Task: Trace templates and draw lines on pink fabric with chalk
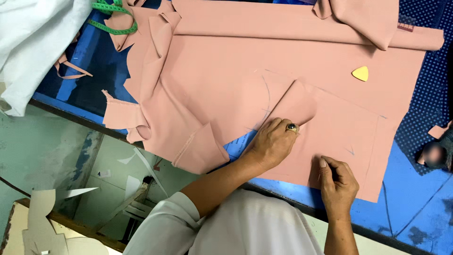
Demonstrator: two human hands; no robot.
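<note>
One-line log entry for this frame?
left hand: flat on pink fabric | right hand: pinching fabric edge | yellow triangular chalk: apart, upper right | blue table

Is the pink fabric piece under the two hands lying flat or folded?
Partly folded: the pink fabric piece has its upper corner turned over by the left hand; the rest lies flat.

Pink fabric [330,127], flat, corner folded
</note>
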